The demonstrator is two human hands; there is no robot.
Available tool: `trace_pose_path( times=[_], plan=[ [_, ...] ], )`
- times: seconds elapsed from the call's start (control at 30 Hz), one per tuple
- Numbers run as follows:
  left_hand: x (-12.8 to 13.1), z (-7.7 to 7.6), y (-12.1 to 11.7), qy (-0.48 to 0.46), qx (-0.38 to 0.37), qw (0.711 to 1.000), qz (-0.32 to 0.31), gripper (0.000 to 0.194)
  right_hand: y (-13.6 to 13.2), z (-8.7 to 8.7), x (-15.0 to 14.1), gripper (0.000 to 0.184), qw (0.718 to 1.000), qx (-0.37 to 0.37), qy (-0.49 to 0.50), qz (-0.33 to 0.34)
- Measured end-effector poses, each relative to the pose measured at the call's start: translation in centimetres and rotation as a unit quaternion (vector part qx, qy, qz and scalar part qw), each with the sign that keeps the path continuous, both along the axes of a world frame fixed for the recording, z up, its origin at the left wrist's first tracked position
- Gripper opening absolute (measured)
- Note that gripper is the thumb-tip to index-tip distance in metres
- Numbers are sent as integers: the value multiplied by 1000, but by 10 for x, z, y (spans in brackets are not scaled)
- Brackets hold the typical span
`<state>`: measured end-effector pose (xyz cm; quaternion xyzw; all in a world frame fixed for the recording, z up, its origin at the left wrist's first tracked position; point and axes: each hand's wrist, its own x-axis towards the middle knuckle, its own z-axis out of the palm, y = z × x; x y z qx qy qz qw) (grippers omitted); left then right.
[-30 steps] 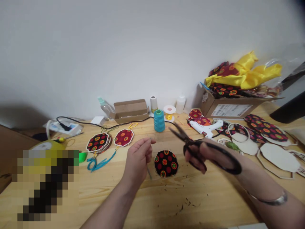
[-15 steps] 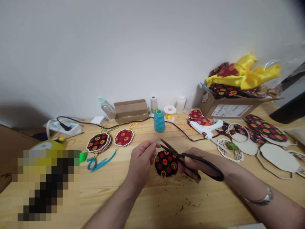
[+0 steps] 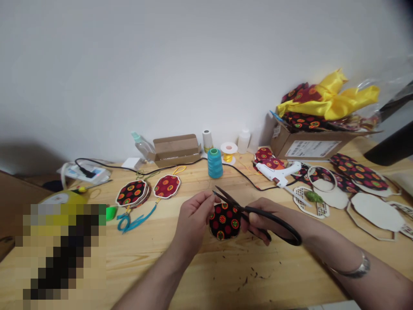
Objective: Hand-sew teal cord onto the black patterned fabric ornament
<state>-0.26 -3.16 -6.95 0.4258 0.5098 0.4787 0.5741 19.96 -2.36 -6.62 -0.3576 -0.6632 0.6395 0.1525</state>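
Black-handled scissors (image 3: 279, 221) are in my right hand (image 3: 258, 213), blades slightly apart and pointing up and left. Just below the blades is a scalloped black fabric piece (image 3: 225, 224) with red and orange flower motifs; its right edge lies by my right fingers. My left hand (image 3: 196, 211) is closed in a pinch at the blade tips, beside the piece's upper left edge. Something tiny and bluish shows at those fingertips, too small to name. Behind the hands stands a cone of teal thread (image 3: 215, 163).
A white glue gun (image 3: 279, 172) with a black cord lies to the right, near wooden frames (image 3: 311, 202) and fabric-covered pieces (image 3: 364, 174). A cardboard box (image 3: 309, 144) of fabric stands behind. Finished ornaments (image 3: 167, 186) with teal cords lie left. Dark scraps dot the table (image 3: 206, 280).
Both hands stay nearly in place. The scissor blades have closed a little beside my left fingertips, and the whole view has shifted very slightly.
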Motion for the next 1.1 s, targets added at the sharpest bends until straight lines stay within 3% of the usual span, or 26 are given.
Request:
trace_pose_path(
  times=[0.83, 0.97, 1.1],
  plan=[
    [-3, -1, 1, -11, 26, 1000, -6, 20, 0, -6, -1, 39, 998, -30, -24, -50],
    [-4, -1, 2, -23, 21, 999, 8, 20, 1, 3, 0, 42, 999, -16, -23, -45],
    [-7, 3, 6, -88, 13, 993, 71, 17, 4, 18, 8, 47, 999, 28, -42, 7]
  ],
)
